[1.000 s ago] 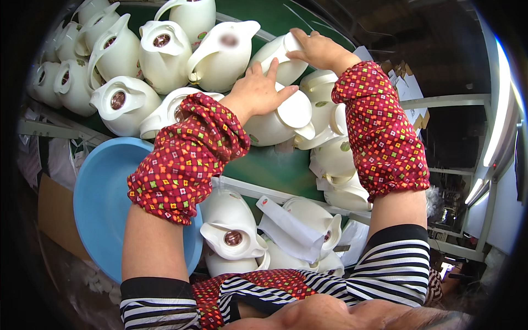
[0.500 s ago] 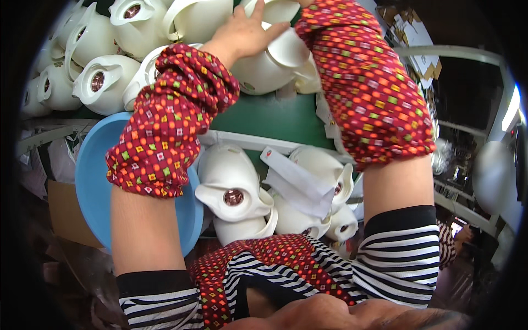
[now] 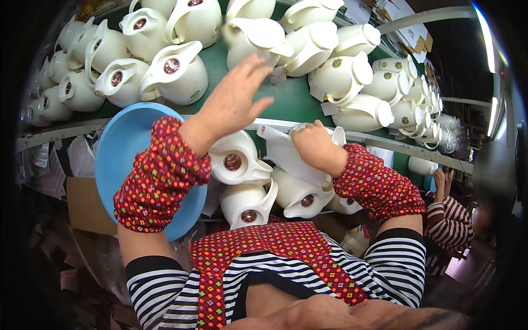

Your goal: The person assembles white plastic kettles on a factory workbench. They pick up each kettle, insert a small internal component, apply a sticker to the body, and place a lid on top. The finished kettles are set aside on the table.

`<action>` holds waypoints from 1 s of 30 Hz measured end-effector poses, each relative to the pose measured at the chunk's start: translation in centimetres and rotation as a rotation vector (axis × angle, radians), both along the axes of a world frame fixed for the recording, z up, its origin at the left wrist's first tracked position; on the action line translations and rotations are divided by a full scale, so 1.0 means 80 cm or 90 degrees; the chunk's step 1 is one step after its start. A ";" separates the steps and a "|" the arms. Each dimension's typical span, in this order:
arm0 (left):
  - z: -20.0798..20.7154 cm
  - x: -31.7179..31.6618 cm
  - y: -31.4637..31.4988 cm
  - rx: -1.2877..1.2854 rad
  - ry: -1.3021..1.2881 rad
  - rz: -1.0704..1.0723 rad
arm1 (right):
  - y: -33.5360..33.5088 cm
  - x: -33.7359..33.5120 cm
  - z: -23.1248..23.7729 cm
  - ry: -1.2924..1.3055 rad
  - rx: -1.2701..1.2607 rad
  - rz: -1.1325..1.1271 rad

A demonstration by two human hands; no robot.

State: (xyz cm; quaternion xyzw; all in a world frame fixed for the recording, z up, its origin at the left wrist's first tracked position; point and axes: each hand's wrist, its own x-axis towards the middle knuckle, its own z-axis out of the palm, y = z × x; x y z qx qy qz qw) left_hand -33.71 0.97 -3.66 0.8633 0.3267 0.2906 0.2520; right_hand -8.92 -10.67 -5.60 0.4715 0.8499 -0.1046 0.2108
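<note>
My left hand (image 3: 234,102) is raised over the bench's front edge, fingers spread and holding nothing. Just beyond its fingertips stands a lidded cream vacuum jug (image 3: 257,44). Closer to me, my right hand (image 3: 318,147) is closed at the upper edge of a smooth white sheet (image 3: 286,157), seemingly gripping it; its fingertips are partly hidden. Under that sheet and beside it sit several cream jugs with uncovered, shiny brownish mouths, among them a jug (image 3: 247,203) near my apron and another jug (image 3: 234,157) below my left wrist.
More jugs crowd the green bench (image 3: 234,82): uncovered ones like this jug (image 3: 179,77) at left, lidded ones like this jug (image 3: 344,77) at right. A blue basin (image 3: 118,146) stands at front left above a cardboard box (image 3: 88,206). Another person's striped sleeve (image 3: 448,223) shows far right.
Both hands have drawn back from the jugs on the bench. My right hand has come down to the white sheet, while my left now hovers nearer me. The view has shifted, showing more jugs.
</note>
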 end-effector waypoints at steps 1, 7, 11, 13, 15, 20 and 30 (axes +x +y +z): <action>0.006 -0.009 -0.017 -0.035 0.033 -0.043 | 0.002 0.001 0.021 0.039 -0.008 -0.038; 0.057 -0.035 -0.079 -0.127 -0.029 -0.075 | -0.036 0.010 0.168 0.322 0.131 -0.157; 0.084 -0.045 -0.121 -0.335 -0.193 -0.085 | -0.090 0.001 0.215 0.381 0.167 -0.182; 0.083 -0.048 -0.148 -0.530 -0.291 -0.088 | -0.114 0.002 0.225 0.346 0.151 -0.185; 0.084 -0.042 -0.177 -0.575 -0.362 -0.031 | -0.130 -0.018 0.236 0.349 0.244 -0.185; 0.088 -0.019 -0.221 -0.327 -0.215 -0.012 | -0.159 -0.061 0.207 0.453 0.406 -0.128; 0.069 0.045 -0.301 -0.368 -0.312 0.070 | -0.190 -0.031 0.107 0.797 0.543 -0.086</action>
